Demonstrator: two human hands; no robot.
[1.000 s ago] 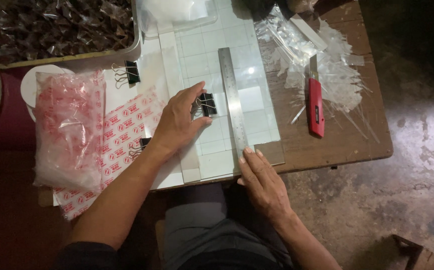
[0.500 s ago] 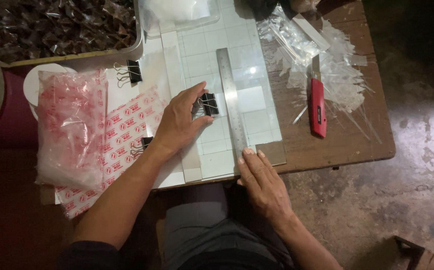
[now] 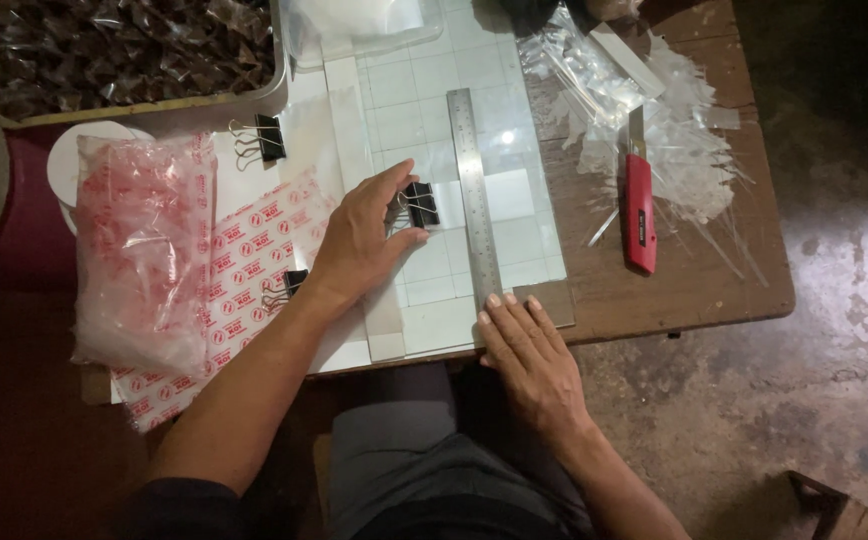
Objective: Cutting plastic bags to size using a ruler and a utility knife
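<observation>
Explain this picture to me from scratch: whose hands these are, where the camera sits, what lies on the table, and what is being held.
There is no machine here. A person works with two bare hands, and the camera is worn on their head, looking down, so the arms enter from the bottom edge.

The left hand grips a black binder clip lying on a pale gridded cutting sheet. The right hand holds nothing; its fingertips rest at the near end of a steel ruler lying lengthwise on that sheet.

On the wooden table to the right lie a red utility knife and a heap of clear plastic offcuts. To the left are red-printed plastic bags, a crumpled bag and two more clips. A metal tray of dark wrapped pieces sits at top left.
</observation>
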